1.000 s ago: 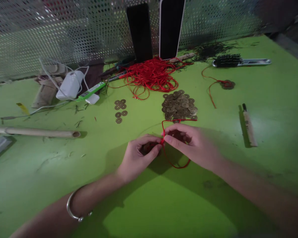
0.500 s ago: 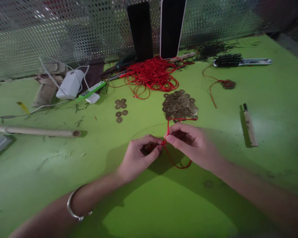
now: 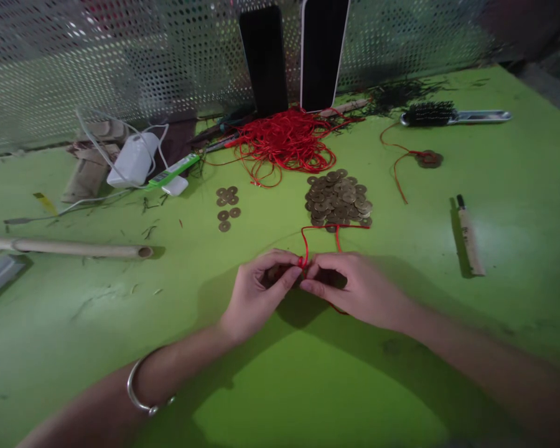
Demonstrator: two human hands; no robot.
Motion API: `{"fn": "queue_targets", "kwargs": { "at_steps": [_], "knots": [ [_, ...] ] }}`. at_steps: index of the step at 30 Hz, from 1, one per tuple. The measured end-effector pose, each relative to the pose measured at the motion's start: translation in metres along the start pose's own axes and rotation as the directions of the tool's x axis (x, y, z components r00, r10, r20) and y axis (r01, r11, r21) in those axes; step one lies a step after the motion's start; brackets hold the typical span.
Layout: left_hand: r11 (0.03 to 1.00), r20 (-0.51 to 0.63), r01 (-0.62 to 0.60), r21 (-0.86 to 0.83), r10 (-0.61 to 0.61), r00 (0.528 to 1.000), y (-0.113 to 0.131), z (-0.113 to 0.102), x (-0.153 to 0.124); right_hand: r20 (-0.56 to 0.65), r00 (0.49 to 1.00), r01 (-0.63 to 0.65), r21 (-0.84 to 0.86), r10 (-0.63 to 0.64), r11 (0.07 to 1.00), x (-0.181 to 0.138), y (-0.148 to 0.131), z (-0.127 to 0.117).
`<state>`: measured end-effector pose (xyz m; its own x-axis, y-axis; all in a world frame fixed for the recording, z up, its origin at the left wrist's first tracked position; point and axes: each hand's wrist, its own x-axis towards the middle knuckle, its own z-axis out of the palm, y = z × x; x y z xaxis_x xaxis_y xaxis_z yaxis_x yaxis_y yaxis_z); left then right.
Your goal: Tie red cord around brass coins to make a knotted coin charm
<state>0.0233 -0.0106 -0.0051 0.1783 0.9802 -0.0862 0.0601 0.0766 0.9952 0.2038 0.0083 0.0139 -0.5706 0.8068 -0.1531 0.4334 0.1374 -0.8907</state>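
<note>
My left hand (image 3: 256, 295) and my right hand (image 3: 354, 287) meet fingertip to fingertip above the green table (image 3: 280, 386). Both pinch a thin red cord (image 3: 329, 228) that loops up toward a pile of brass coins (image 3: 338, 198). A coin seems tucked under my left fingers, but it is mostly hidden. A silver bangle (image 3: 137, 392) sits on my left wrist.
A red cord tangle (image 3: 284, 140) lies before two upright phones (image 3: 292, 56). Several loose coins (image 3: 226, 208) lie left of the pile. A bamboo stick (image 3: 70, 249), a white charger (image 3: 133, 160), a hairbrush (image 3: 452, 115), a lighter (image 3: 469, 239) and a corded coin (image 3: 427, 158) lie about.
My right hand has dropped lower and closer to the left, covering the cord loop that hung below it. The cord's upper loop has shifted slightly left.
</note>
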Motion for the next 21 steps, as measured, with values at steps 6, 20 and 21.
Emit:
{"fn": "queue_targets", "kwargs": {
  "at_steps": [6, 20, 21],
  "knots": [
    [1.000, 0.003, -0.020, 0.003, 0.020, 1.000, 0.0000, 0.0008, -0.0011, 0.054, 0.998, -0.042, -0.038, 0.044, 0.998, 0.0009, -0.0012, -0.0037],
    [0.996, 0.023, -0.090, -0.005, 0.090, 0.996, 0.0030, 0.0009, 0.0010, 0.103, 0.991, -0.082, -0.041, 0.086, 0.996, 0.0008, -0.0007, -0.0043],
    [0.996, 0.027, -0.094, -0.007, 0.094, 0.995, 0.0030, 0.0004, 0.0009, 0.100, 0.991, -0.081, -0.049, 0.086, 0.995, 0.0009, -0.0007, -0.0043]
  ]
}}
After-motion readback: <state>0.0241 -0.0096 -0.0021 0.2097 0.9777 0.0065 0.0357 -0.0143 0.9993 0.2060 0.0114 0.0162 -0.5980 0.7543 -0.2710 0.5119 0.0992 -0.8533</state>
